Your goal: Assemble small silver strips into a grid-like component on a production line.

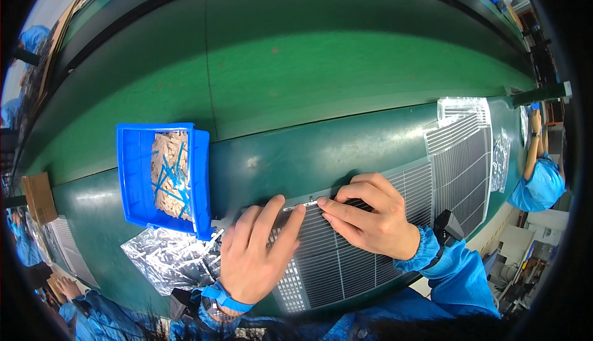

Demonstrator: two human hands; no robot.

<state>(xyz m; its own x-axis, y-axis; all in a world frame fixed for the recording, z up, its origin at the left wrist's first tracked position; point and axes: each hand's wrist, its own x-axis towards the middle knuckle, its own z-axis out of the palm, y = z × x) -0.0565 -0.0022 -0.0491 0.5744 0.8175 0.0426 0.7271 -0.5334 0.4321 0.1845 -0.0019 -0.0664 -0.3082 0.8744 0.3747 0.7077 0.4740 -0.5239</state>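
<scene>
Sheet (355, 267), dark, striped: flat on the green table (278, 162). Left hand (256, 251): fingers loosely spread, no grip visible, index fingertip at a pale strip (311, 204) along the sheet's upper edge. Right hand (377, 217): fingers bent, thumb and index drawn together at that strip (whether pinching it, cannot tell). Blue bin (136, 180), left: holds tan pieces (165, 202).

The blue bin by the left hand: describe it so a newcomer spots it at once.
Over the green work surface, find the person's left hand. Beyond it, to the left, stands an open blue bin. Unlike the low silvery pile beside it, it has raised walls and holds small beige pieces with thin blue strips across them.
</scene>
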